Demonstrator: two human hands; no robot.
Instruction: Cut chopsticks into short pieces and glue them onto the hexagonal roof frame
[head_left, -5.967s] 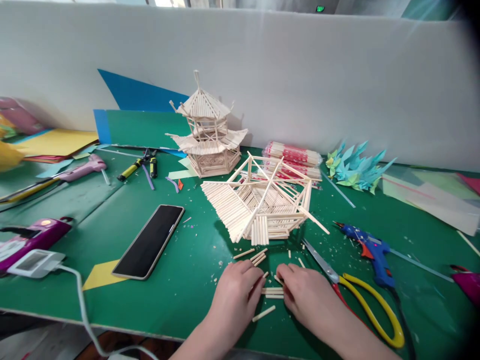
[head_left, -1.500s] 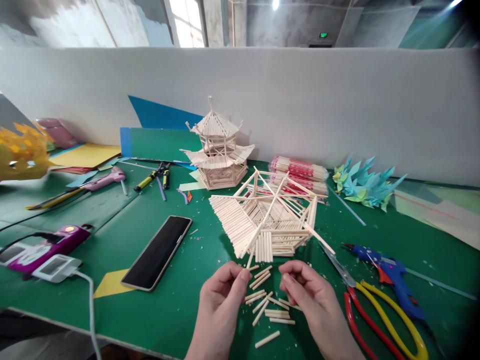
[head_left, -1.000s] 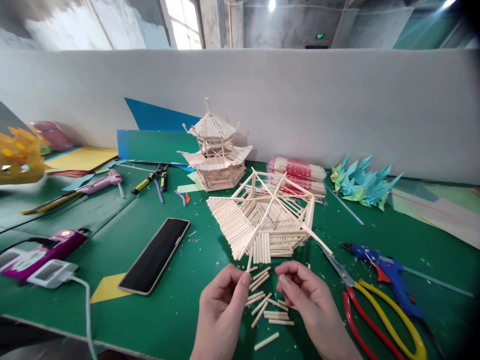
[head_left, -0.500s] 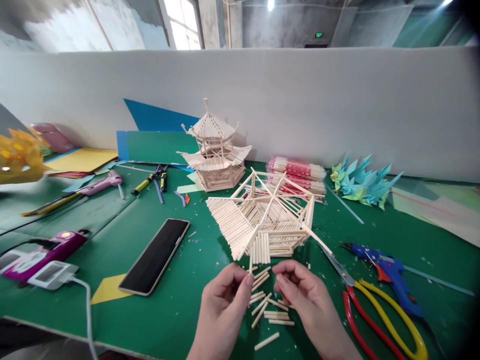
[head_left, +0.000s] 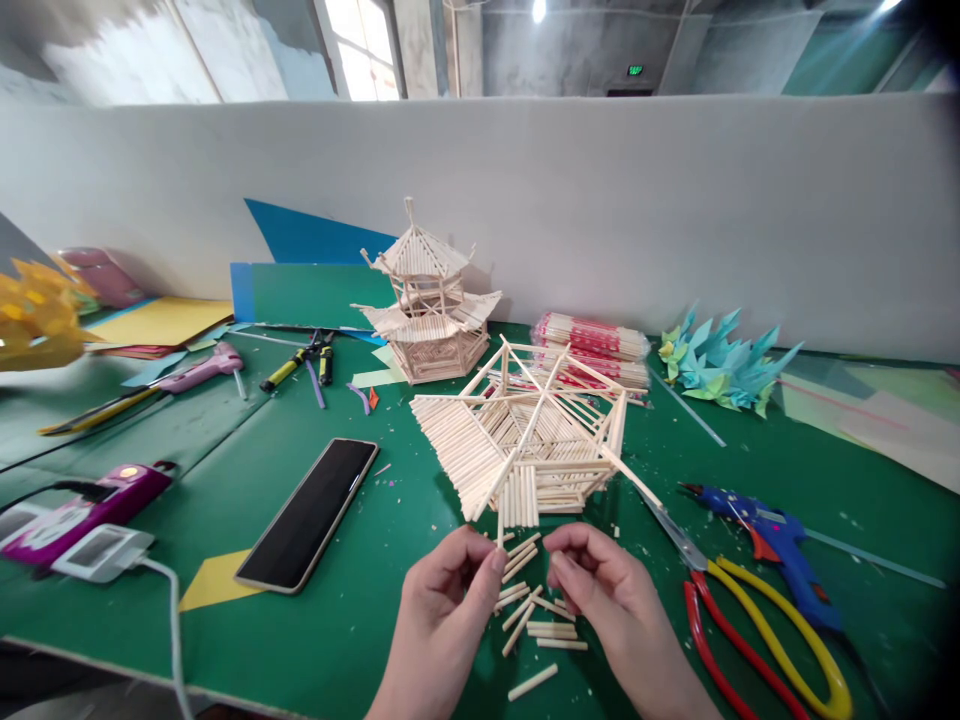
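Observation:
My left hand (head_left: 452, 598) pinches a short wooden stick (head_left: 501, 525) between thumb and forefinger. The stick stands upright at the front edge of a partly built stick frame (head_left: 457, 440), close to its lower roof strip; whether they touch I cannot tell. Opposite, my right hand (head_left: 600, 580) is closed with its fingers curled, and anything in its fingertips is hidden. Short cut sticks (head_left: 551, 630) lie loose on the table between and below the hands. One side of the frame's roof is covered with sticks, while other sides show open beams.
Behind the frame stands a stick pagoda (head_left: 421, 300), beside packs of sticks (head_left: 592, 340). Scissors (head_left: 701, 565) and a blue glue gun (head_left: 772, 540) lie right on the green table (head_left: 300, 650). A phone (head_left: 311, 510) and a purple power strip (head_left: 90, 510) lie left.
The view has shifted very slightly. Both hands and the pinched stick keep almost the same pose by the frame.

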